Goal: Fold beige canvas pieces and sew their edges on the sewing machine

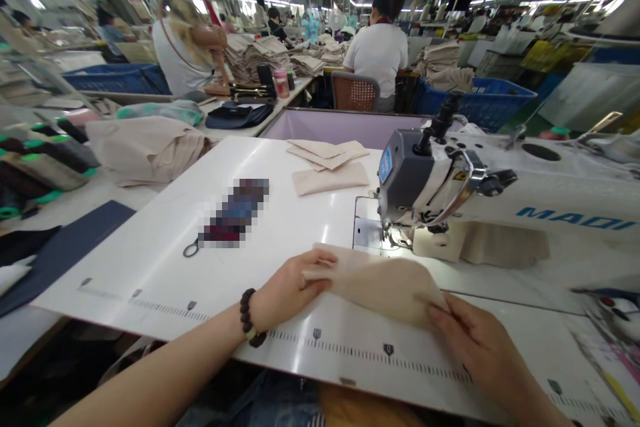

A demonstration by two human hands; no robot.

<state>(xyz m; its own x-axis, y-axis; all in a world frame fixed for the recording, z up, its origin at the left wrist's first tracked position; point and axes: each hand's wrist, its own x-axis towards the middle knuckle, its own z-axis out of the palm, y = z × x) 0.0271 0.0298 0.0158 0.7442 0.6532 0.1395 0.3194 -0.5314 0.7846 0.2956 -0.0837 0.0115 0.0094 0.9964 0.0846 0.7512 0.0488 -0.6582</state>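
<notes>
Spanning the beige cloth piece between them, the left hand pinched its left end and the right hand its right, presumably to keep it spread just near of the sewing machine. Beige pieces lay beyond. The machine limited far-right room; open counter ran left towards a blurred item, its near edge close by.

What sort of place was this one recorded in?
Most likely a garment or sewing factory floor: a white and grey metal sewing machine is set into the worktop, tall stacks of flat beige fabric pieces lie beyond, and dark and brown thread spools with green ends lie at the left.
</notes>
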